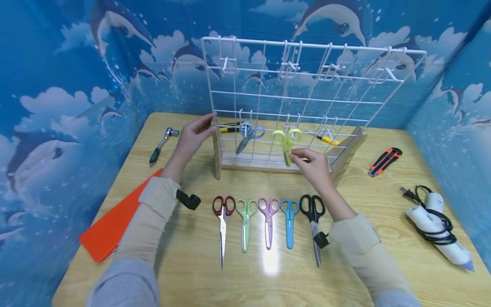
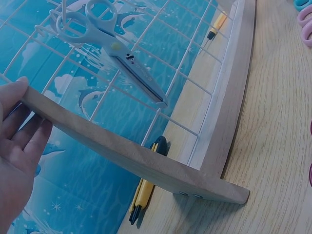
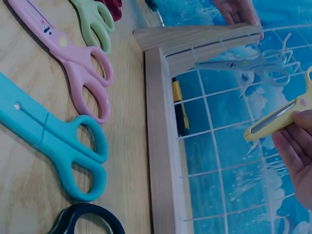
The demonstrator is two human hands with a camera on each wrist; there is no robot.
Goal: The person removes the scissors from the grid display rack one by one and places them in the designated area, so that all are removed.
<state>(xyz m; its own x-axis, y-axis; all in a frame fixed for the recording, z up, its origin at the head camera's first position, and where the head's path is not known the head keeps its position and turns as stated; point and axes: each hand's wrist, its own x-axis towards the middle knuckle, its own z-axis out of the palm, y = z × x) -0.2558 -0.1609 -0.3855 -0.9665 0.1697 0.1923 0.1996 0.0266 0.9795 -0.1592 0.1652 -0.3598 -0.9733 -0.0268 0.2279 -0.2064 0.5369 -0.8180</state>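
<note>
My right hand pinches yellow scissors by the blade end, handles up, in front of the white wire rack. In the head view the handle loops overlap a hook on the grid. With thumb and fingers on either side, my left hand grips the rack's wooden side post. Light-blue scissors hang from a hook near that hand, blades pointing down. On the table in front lies a row of scissors: dark red, green, pink, blue and black.
Bare hooks line the rack's upper part. Behind the grid lie a yellow-and-black tool and a yellow-handled tool. A ratchet and orange case are left; a utility knife and corded white tool are right.
</note>
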